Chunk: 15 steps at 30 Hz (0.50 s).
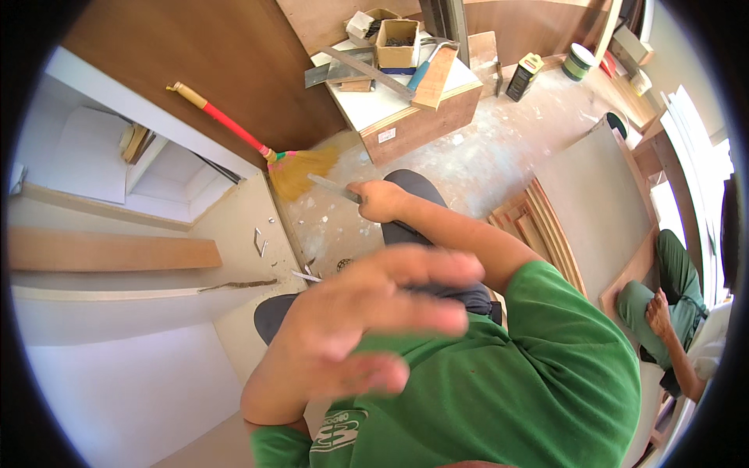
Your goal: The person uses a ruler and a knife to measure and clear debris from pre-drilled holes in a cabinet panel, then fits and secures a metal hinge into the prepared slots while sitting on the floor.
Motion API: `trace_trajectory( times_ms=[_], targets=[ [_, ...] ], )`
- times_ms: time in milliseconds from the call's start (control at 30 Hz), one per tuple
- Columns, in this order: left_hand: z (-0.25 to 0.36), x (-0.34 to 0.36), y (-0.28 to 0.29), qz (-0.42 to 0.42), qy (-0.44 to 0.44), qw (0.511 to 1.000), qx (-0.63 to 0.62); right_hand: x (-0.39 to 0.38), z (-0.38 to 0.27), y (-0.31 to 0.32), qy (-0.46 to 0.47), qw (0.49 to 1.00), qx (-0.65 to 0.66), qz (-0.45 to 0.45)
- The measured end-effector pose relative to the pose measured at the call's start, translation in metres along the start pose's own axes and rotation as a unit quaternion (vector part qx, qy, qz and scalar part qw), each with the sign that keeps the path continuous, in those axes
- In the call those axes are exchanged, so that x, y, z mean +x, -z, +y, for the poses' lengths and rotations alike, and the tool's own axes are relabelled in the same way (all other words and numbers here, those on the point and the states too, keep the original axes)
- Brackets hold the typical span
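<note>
Flat grey blade (332, 186), eleven o'clock of centre, is held at its four-o'clock end by curled right hand (380, 202); left hand (355, 316) spread, empty; blade judged light, stiff, best gripped there

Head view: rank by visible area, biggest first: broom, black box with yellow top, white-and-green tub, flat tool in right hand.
1. Broom
2. Black box and white-and-green tub: too alike to rank
3. Flat tool, partly covered by the right hand
</note>
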<state>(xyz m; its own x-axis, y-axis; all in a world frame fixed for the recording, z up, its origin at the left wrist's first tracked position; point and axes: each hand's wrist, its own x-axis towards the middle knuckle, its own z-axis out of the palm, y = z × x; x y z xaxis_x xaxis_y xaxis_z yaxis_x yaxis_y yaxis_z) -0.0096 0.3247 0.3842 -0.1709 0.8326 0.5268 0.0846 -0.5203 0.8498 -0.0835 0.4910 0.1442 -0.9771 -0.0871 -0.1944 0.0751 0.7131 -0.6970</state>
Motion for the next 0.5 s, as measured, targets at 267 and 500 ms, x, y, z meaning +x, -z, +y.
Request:
trace_trajectory(
  times_ms=[267, 500],
  targets=[
    [0.058, -0.009, -0.022, 0.038, -0.137, 0.978, -0.15, 0.005, 0.002, 0.017, 0.023, 0.999, 0.047, 0.007],
    [0.079, -0.037, -0.021, 0.094, -0.152, 0.976, -0.126, 0.011, 0.008, 0.002, 0.022, 0.996, 0.083, 0.019]
  ],
)
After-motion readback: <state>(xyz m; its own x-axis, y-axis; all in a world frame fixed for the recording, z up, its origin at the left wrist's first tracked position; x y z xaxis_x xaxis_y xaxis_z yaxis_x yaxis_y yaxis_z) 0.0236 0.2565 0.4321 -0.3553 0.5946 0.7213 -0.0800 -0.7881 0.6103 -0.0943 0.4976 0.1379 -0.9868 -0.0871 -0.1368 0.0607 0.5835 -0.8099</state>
